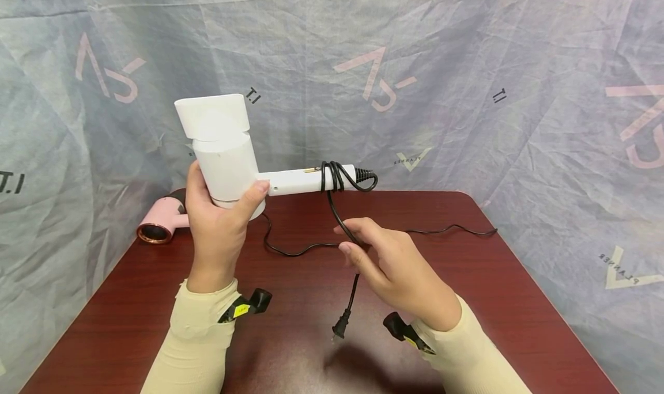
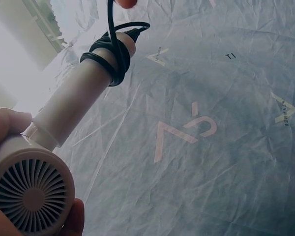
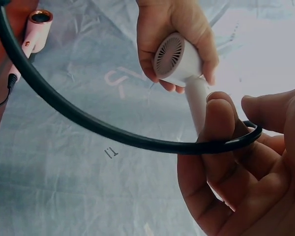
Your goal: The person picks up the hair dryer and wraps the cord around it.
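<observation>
My left hand (image 1: pixel 218 221) grips a white hair dryer (image 1: pixel 223 158) round its barrel, lifted above the table. The wide nozzle points up, and the handle extends to the right. In the left wrist view the round vented end (image 2: pixel 34 196) shows between thumb and fingers. Several turns of black power cord (image 1: pixel 337 176) wrap the handle near its end. From there the cord runs down to my right hand (image 1: pixel 391 261), whose curled fingers hold it. In the right wrist view the cord (image 3: pixel 157 146) crosses those fingers. The plug (image 1: pixel 340 324) dangles below that hand.
A pink hair dryer (image 1: pixel 158 218) lies at the table's back left, partly behind my left arm. Its thin black cord (image 1: pixel 295 253) trails across the back of the dark red table (image 1: pixel 290 336). A grey printed cloth (image 1: pixel 306 54) hangs behind and at both sides.
</observation>
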Demonstrator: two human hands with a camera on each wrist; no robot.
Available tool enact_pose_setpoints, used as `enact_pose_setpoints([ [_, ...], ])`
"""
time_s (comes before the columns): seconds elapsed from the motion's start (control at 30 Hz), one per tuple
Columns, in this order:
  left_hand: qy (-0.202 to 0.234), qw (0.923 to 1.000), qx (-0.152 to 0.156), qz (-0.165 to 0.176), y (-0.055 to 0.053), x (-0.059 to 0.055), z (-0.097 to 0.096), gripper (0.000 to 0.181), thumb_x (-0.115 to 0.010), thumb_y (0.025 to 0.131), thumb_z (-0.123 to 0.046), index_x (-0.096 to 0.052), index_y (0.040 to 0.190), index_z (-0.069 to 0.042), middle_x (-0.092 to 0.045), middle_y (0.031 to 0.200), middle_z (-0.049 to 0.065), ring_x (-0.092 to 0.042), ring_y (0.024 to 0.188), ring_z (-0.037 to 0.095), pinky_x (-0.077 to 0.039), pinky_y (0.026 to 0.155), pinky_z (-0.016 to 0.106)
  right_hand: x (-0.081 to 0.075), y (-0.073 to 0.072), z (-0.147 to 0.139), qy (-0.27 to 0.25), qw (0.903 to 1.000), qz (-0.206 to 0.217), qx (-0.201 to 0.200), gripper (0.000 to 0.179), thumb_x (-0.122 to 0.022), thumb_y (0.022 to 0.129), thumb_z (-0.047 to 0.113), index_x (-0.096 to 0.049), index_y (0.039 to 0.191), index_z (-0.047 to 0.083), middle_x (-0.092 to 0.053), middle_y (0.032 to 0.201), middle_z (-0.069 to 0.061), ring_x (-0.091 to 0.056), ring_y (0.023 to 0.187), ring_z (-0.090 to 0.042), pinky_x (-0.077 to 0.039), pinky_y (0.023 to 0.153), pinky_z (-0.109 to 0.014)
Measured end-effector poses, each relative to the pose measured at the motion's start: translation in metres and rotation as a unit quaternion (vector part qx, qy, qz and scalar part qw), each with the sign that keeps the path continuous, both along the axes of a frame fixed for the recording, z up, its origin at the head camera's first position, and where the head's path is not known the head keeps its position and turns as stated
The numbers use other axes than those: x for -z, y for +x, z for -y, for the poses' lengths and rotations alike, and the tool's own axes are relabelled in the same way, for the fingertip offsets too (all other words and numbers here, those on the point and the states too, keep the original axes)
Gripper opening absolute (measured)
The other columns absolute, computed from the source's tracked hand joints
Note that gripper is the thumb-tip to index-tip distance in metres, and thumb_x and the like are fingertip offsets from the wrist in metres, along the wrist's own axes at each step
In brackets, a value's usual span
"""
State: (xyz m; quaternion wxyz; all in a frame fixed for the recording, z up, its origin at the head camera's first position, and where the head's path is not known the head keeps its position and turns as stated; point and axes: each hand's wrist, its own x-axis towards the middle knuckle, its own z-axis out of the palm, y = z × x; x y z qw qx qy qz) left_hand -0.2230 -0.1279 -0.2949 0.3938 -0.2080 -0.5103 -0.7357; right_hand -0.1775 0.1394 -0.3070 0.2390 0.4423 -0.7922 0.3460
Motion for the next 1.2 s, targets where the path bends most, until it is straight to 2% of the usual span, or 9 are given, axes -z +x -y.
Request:
enact_pose_setpoints([
  [0.2, -0.003, 0.9999, -0.005, -0.011, 0.004, -0.004, -0.003, 0.067, -0.082, 0.071, 0.011, -0.058, 0.132, -0.004, -0.063, 0.120, 0.015, -0.060, 0.103, 0.030, -0.055, 0.085, 0.034, -0.002, 0.002, 0.000, -0.004, 0.9998, -0.016, 0.007, 0.023, -0.063, 0.102, 0.011, -0.061, 0.125, 0.007, -0.066, 0.084, 0.006, -0.061, 0.071, 0.001, -0.051, 0.065, -0.014],
  [0.5, -0.030, 0.9981, -0.053, -0.005, 0.017, -0.014, -0.010, 0.067, -0.082, 0.071, 0.010, -0.058, 0.133, -0.002, -0.064, 0.119, 0.010, -0.060, 0.101, 0.024, -0.052, 0.086, 0.030, -0.003, 0.002, 0.001, -0.037, 0.9979, -0.053, 0.005, 0.025, -0.061, 0.101, 0.005, -0.061, 0.125, 0.006, -0.061, 0.079, 0.010, -0.053, 0.067, 0.001, -0.046, 0.063, -0.014],
  [0.63, -0.041, 0.9976, -0.055, -0.004, 0.018, -0.014, -0.009, 0.067, -0.081, 0.072, 0.009, -0.058, 0.133, -0.002, -0.063, 0.119, 0.011, -0.060, 0.102, 0.025, -0.051, 0.087, 0.030, -0.003, 0.000, 0.001, -0.062, 0.9959, -0.067, 0.004, 0.023, -0.059, 0.100, 0.001, -0.063, 0.122, 0.005, -0.058, 0.078, 0.010, -0.051, 0.066, 0.001, -0.043, 0.060, -0.013],
  [0.9, -0.083, 0.9938, -0.074, 0.008, 0.019, -0.013, -0.008, 0.069, -0.082, 0.072, 0.008, -0.057, 0.135, -0.003, -0.064, 0.120, 0.007, -0.061, 0.101, 0.024, -0.051, 0.085, 0.030, -0.004, -0.002, -0.002, -0.087, 0.9925, -0.079, 0.033, 0.018, -0.059, 0.101, 0.004, -0.068, 0.117, 0.005, -0.051, 0.076, 0.009, -0.044, 0.064, 0.000, -0.039, 0.060, -0.014],
  [1.07, -0.103, 0.9922, -0.068, 0.011, 0.020, -0.014, -0.008, 0.072, -0.082, 0.071, 0.009, -0.057, 0.137, -0.007, -0.064, 0.121, 0.003, -0.060, 0.102, 0.023, -0.050, 0.085, 0.031, -0.005, -0.002, -0.005, -0.089, 0.9911, -0.086, 0.050, 0.019, -0.059, 0.101, 0.004, -0.069, 0.117, 0.006, -0.047, 0.074, 0.008, -0.039, 0.062, -0.001, -0.037, 0.059, -0.015],
  [1.2, -0.116, 0.9913, -0.062, 0.010, 0.020, -0.015, -0.008, 0.071, -0.082, 0.071, 0.009, -0.057, 0.136, -0.004, -0.064, 0.120, 0.005, -0.060, 0.101, 0.024, -0.051, 0.084, 0.031, -0.007, -0.003, -0.006, -0.095, 0.9897, -0.094, 0.052, 0.017, -0.059, 0.101, 0.004, -0.069, 0.115, 0.005, -0.045, 0.071, 0.007, -0.037, 0.061, -0.001, -0.036, 0.058, -0.016],
])
